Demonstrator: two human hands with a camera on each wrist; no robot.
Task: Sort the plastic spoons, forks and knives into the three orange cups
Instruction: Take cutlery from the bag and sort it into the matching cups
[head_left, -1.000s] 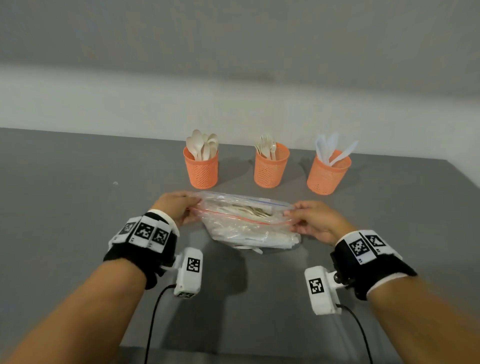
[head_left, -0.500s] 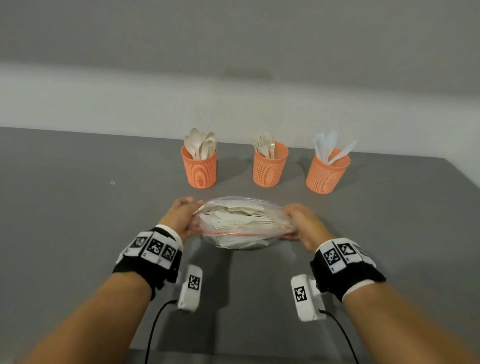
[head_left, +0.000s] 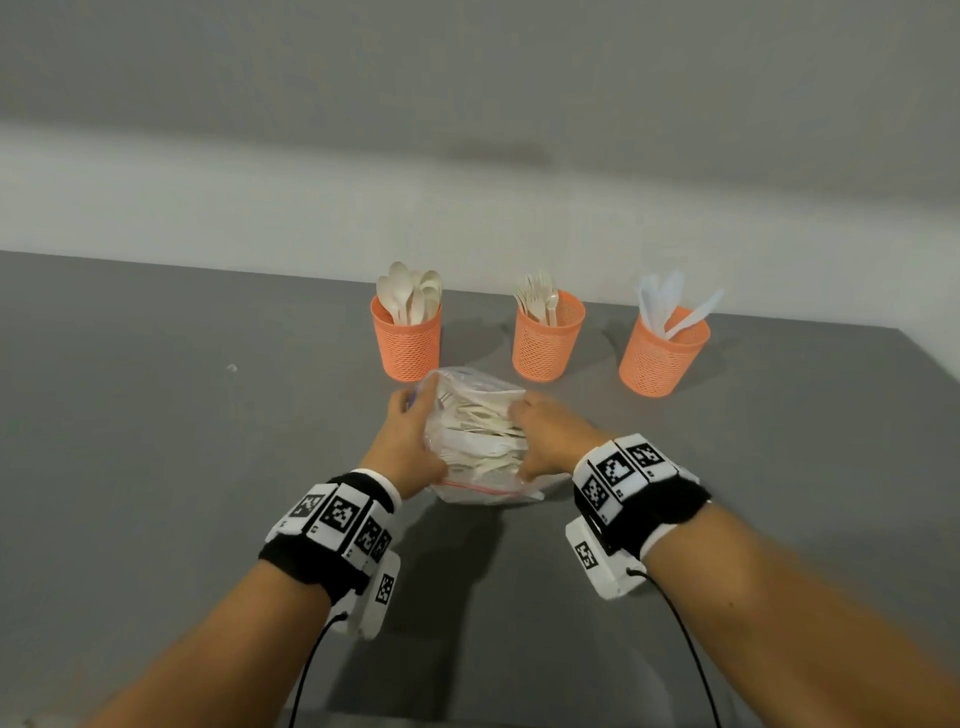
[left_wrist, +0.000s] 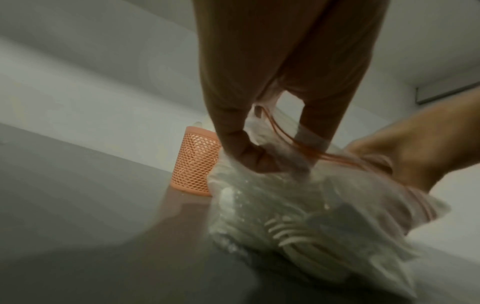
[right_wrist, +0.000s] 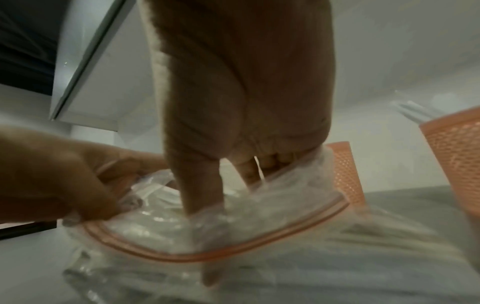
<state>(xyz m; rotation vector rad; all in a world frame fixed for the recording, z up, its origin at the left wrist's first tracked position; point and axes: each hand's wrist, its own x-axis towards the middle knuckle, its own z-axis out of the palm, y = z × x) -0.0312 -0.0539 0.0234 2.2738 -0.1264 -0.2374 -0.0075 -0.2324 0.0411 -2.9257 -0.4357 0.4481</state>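
Three orange mesh cups stand in a row at the back: spoons on the left, forks in the middle, white knives on the right. In front of them a clear zip bag full of pale plastic cutlery sits on the grey table, its red zip edge toward me. My left hand pinches the bag's left rim. My right hand grips the right rim, with its thumb pushed into the bag's mouth. A fork shows through the plastic.
A white wall runs behind the cups. The table's right edge slants past the knife cup. A small white speck lies at the left. Cables hang from both wrist cameras toward me.
Both hands have come closer together on the bag. The bag has bunched up and turned from lying wide across to standing narrow, nearer the cups.
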